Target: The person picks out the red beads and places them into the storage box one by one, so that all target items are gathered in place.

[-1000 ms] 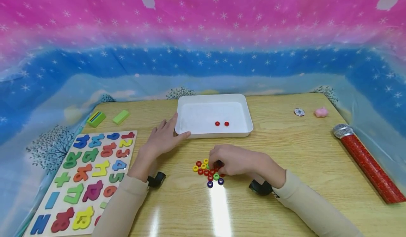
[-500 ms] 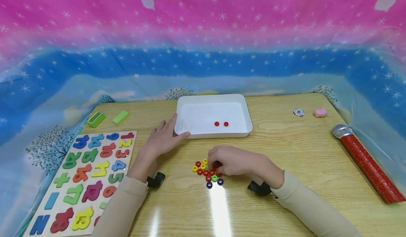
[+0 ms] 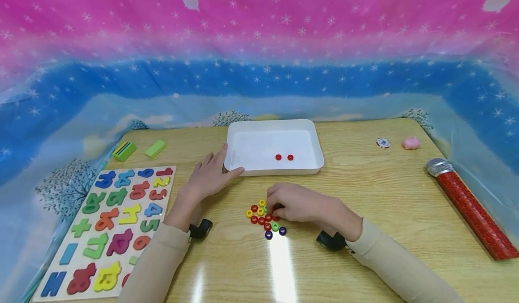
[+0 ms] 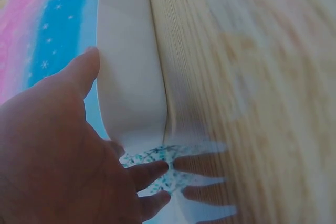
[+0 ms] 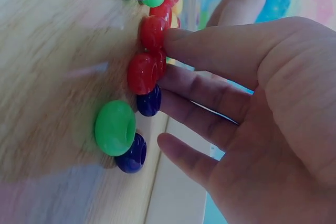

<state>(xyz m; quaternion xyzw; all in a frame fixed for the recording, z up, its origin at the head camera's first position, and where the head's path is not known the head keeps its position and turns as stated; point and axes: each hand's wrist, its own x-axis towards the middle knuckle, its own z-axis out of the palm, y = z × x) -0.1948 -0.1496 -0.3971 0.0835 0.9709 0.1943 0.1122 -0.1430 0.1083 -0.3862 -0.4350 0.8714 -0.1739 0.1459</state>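
Right hand [image 3: 302, 202]: thumb is set against a red bead [image 5: 151, 35]; whether it is pinched cannot be told.
Left hand [image 3: 208, 176]: spread, thumb laid at the tray [image 3: 259, 145] rim.
Bead cluster [image 3: 264, 223]: laid before the tray, holes mostly upward.
Tray's long axis: set left to right.
In the way: beads are partly covered by the right hand.
Sides: number board [image 3: 62, 268] left, microphone [image 3: 472, 210] right.

I am facing a tray [image 3: 275, 172] of smooth plastic. In front of the tray, glossy plastic-looking beads [image 5: 138, 74] are shining on a polished, wood-grained counter [image 3: 357, 181]. Left of the tray, number pieces [image 3: 119, 244] are showing a matt, foam-like finish. Right of the tray, a microphone [image 3: 472, 207] is glittering below its silvery, metal-looking head. Behind the tray, creased cloth [image 3: 259, 84] is hanging.
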